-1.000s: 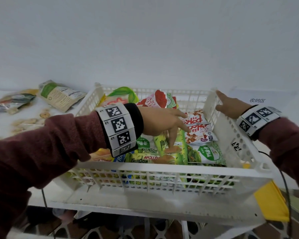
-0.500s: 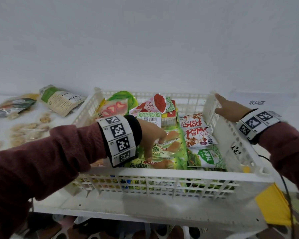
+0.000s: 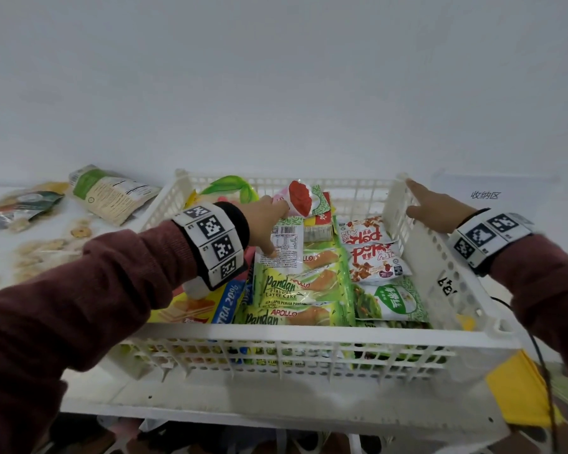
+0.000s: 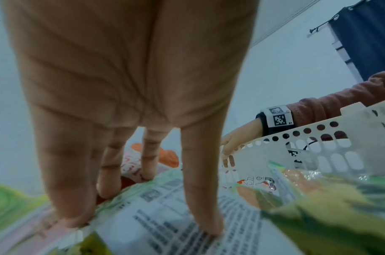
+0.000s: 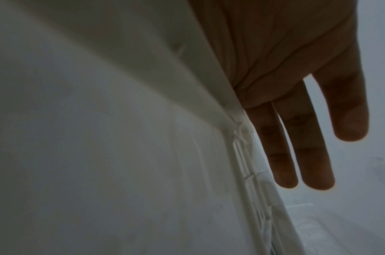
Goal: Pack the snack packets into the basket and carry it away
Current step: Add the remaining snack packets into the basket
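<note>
My left hand (image 3: 263,224) lies flat, fingers straight, pressing a back-up white packet (image 3: 281,245) onto the green Pandan packets (image 3: 295,290) mid-basket. If I lift off carelessly, that loose glossy packet may slide. Farther right, my right hand (image 3: 435,209) rests unclenched on the white basket (image 3: 309,337) rim, gripping nothing.

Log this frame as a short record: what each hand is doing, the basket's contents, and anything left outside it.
left hand: straight fingers press a label-side-up packet inside the basket
right hand: open, resting on the basket's right wall
basket: white, holding many packets, including Pandan cake packets
outside: two packets on the table to its left
</note>
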A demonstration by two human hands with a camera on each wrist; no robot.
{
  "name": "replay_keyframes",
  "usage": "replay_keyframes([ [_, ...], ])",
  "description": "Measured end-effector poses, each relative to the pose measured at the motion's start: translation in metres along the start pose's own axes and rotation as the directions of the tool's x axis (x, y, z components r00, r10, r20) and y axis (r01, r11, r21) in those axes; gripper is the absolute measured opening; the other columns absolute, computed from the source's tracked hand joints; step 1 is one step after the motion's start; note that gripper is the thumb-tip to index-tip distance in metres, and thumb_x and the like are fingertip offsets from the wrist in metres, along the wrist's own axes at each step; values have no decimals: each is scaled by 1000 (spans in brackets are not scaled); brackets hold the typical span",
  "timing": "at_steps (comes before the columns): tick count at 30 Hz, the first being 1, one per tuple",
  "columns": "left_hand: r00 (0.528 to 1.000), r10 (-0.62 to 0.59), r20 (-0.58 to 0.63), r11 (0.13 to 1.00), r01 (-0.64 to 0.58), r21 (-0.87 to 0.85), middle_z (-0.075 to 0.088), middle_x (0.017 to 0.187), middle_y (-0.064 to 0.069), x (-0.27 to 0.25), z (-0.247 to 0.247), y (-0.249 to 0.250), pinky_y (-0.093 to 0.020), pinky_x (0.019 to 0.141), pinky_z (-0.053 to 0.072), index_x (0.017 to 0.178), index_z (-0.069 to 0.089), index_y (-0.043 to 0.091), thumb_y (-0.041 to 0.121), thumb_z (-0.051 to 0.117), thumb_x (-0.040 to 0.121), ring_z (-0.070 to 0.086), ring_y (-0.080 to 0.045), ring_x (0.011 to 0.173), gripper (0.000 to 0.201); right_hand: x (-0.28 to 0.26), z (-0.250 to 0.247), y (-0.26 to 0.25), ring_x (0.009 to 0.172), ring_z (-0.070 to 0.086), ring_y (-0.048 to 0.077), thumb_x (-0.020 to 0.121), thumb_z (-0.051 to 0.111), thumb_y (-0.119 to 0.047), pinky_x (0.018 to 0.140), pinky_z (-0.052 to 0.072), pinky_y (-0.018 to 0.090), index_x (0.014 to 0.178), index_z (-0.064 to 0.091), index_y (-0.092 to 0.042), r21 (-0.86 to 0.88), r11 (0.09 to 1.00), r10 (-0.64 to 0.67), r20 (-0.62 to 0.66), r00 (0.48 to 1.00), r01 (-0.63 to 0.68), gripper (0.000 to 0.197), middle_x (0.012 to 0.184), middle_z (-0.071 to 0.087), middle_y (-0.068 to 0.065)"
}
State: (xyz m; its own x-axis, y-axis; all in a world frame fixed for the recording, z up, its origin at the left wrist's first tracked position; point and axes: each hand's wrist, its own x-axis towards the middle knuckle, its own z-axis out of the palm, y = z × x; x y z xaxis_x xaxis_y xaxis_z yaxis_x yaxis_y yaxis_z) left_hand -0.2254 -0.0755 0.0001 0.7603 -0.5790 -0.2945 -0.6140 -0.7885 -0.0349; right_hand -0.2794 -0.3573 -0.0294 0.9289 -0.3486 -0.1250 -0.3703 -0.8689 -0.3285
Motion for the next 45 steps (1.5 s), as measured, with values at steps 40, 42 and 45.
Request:
replay_keyframes([
  [40,973,199,120,955,-166,-244,44,138,-7,-15,-24,36,-16,50,48,145,26,19,9,60,87,56,-4,53,68,3,2,6,108,55,33,94,37,-18,89,42,36,149,3,-20,89,994,-60,-9,998,60,64,137,45,21],
  [42,979,174,103,979,-161,-127,40,142,-7,-13,-25,33,-22,66,50,146,23,20,14,62,87,61,-12,73,71,3,1,5,103,55,31,95,37,-19,86,42,34,149,3,-21,93,994,-59,-9,998,60,64,136,46,21],
  [45,983,172,64,981,-165,-106,53,113,-2,-11,-34,29,-25,68,48,140,35,16,16,64,84,58,-15,81,63,1,1,5,108,54,32,96,37,-19,85,40,33,149,4,-20,102,994,-48,-16,999,49,63,136,45,21],
])
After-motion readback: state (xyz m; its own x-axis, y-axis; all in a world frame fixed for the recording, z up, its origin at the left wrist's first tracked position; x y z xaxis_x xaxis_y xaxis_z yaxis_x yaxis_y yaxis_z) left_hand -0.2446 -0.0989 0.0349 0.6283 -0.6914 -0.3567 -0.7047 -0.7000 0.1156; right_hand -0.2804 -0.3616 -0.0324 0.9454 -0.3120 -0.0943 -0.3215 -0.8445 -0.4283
